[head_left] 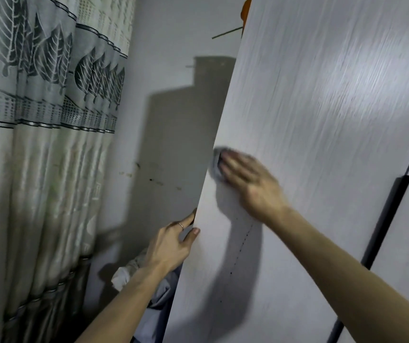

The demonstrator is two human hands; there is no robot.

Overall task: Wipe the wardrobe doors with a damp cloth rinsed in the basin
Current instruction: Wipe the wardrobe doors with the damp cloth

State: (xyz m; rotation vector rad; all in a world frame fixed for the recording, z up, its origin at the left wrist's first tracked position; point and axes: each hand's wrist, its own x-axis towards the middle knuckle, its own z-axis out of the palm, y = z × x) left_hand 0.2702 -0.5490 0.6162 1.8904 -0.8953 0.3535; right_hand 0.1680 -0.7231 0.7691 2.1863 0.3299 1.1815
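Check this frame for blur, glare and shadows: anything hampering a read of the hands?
Head view: the right hand and the cloth under it are motion-blurred; the left hand gripping the wardrobe door edge is sharp; glare washes the door's upper part; the right arm's dark shadow falls on the door below the hand.

The wardrobe door (322, 95) (pale woodgrain) bears a cloth (216, 164).

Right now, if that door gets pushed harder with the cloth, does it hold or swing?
Likely swings: the door stands open, and the left hand grips its edge, probably bracing it. It looks flat and stiff, so flex seems unlikely.
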